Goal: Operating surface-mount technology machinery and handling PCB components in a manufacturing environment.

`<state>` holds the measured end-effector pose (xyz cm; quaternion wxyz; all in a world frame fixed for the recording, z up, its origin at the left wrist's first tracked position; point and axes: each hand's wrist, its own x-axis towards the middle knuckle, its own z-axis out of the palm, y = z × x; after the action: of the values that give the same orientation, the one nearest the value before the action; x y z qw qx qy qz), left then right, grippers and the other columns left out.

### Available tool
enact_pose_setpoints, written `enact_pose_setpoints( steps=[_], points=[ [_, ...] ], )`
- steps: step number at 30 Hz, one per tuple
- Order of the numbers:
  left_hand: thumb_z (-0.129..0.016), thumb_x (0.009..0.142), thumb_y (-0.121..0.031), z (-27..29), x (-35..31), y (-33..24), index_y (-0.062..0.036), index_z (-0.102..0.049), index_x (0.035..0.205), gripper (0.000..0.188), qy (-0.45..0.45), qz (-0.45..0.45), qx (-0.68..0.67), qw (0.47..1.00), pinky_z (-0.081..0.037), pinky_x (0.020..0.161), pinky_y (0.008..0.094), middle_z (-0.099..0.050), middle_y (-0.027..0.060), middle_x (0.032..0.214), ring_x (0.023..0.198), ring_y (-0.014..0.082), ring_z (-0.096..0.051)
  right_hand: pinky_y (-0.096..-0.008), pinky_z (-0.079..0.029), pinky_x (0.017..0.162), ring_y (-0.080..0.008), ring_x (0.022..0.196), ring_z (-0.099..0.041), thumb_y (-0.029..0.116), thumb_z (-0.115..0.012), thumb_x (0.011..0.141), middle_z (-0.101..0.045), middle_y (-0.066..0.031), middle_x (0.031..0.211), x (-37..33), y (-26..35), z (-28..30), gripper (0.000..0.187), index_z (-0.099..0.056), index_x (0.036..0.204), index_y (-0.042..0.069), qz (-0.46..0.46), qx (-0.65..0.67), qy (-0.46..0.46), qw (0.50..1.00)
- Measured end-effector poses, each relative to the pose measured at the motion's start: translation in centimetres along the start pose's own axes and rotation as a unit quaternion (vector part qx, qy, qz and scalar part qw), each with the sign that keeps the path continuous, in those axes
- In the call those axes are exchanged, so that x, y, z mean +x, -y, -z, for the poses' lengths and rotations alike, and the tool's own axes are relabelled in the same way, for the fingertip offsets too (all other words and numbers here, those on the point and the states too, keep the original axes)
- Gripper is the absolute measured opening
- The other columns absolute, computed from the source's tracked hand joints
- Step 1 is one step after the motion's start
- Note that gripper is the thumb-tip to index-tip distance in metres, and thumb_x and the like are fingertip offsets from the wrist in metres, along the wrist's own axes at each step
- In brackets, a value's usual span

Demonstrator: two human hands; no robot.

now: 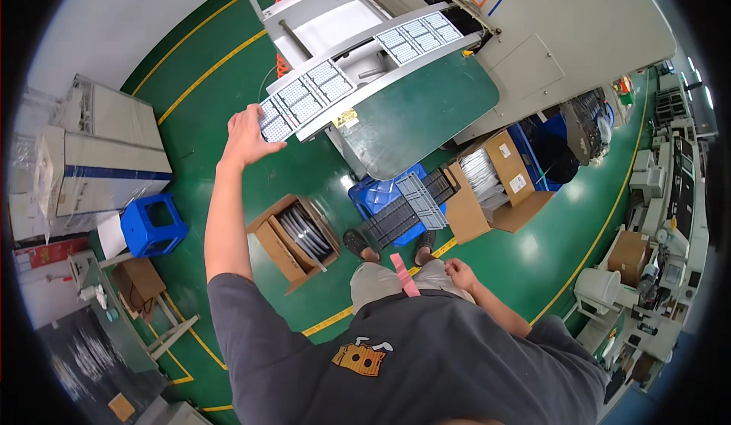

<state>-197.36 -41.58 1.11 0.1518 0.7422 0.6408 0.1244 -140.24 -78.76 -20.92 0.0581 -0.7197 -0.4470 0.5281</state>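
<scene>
My left hand [247, 137] reaches to the near left end of the machine's rail, its fingers and thumb closed around the end of a white circuit board panel [308, 94] with rows of dark dots. That panel lies along the conveyor rail [335, 108] and sticks out past its left end. Farther right on the same rail sits a second white panel [419, 38]. By my right thigh hangs my right hand [461, 274], fingers curled in, with nothing visible in it.
A green work shelf [426, 113] juts from the machine. Below it, a blue stool [373, 193] bears black and grey racks [396, 219]. Open cartons with reels [301, 231] and wrapped grey stacks [481, 180] flank it. Another blue stool [154, 223] stands left.
</scene>
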Motion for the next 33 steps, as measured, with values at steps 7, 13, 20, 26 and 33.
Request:
enact_pose_setpoints(
  steps=[7, 13, 20, 26, 33],
  points=[
    [-0.089, 0.057, -0.039, -1.1, 1.1, 2.2, -0.0051, -0.042, 0.123, 0.088, 0.031, -0.012, 0.010, 0.999, -0.025, 0.113, 0.0504, -0.055, 0.0178, 0.122, 0.123, 0.0344, -0.050, -0.0290, -0.051, 0.074, -0.0116, 0.080, -0.062, 0.021, -0.055, 0.101, -0.066, -0.0038, 0.087, -3.5, -2.0, -0.3, 0.019, -0.063, 0.101, 0.003, -0.098, -0.008, -0.026, 0.995],
    [-0.088, 0.060, -0.040, -2.2, 1.2, 2.5, -0.0038, -0.038, 0.136, 0.098, 0.022, -0.024, 0.004, 0.999, -0.022, 0.115, 0.0499, -0.052, 0.0187, 0.132, 0.130, 0.0334, -0.047, -0.0311, -0.051, 0.074, -0.0133, 0.079, -0.061, 0.022, -0.057, 0.098, -0.066, -0.0038, 0.087, -2.5, -0.6, -0.8, 0.018, -0.063, 0.102, 0.005, -0.053, -0.072, -0.061, 0.994],
    [-0.082, 0.071, -0.026, -3.9, -2.5, -2.5, -0.0027, -0.032, 0.146, 0.093, -0.195, -0.031, -0.040, 0.979, -0.026, 0.112, 0.0481, -0.042, 0.0197, 0.146, 0.134, 0.0334, -0.043, -0.0365, -0.052, 0.078, -0.0221, 0.084, -0.064, 0.025, -0.057, 0.099, -0.067, -0.0097, 0.091, -1.1, 3.6, -0.1, 0.025, -0.065, 0.112, 0.005, 0.014, -0.030, -0.038, 0.999],
    [-0.068, 0.075, 0.003, -21.5, -15.8, -16.5, -0.0055, -0.040, 0.117, 0.052, -0.308, 0.026, -0.339, 0.888, -0.043, 0.089, 0.0342, -0.046, 0.0118, 0.116, 0.103, 0.0227, -0.047, -0.0389, -0.053, 0.080, -0.0278, 0.086, -0.068, 0.027, -0.059, 0.098, -0.070, -0.0159, 0.093, -0.5, 0.1, 1.8, 0.028, -0.065, 0.113, 0.004, 0.001, -0.019, -0.014, 1.000],
    [-0.088, 0.078, -0.027, -49.3, -25.8, -29.2, -0.0034, -0.032, 0.123, 0.075, 0.013, 0.309, -0.511, 0.802, -0.040, 0.098, 0.0398, -0.045, 0.0153, 0.120, 0.113, 0.0260, -0.048, -0.0347, -0.053, 0.077, -0.0199, 0.082, -0.065, 0.028, -0.059, 0.099, -0.070, -0.0117, 0.091, 0.3, -3.4, 8.4, 0.030, -0.065, 0.117, 0.005, 0.003, -0.046, 0.052, 0.998]
  ],
)
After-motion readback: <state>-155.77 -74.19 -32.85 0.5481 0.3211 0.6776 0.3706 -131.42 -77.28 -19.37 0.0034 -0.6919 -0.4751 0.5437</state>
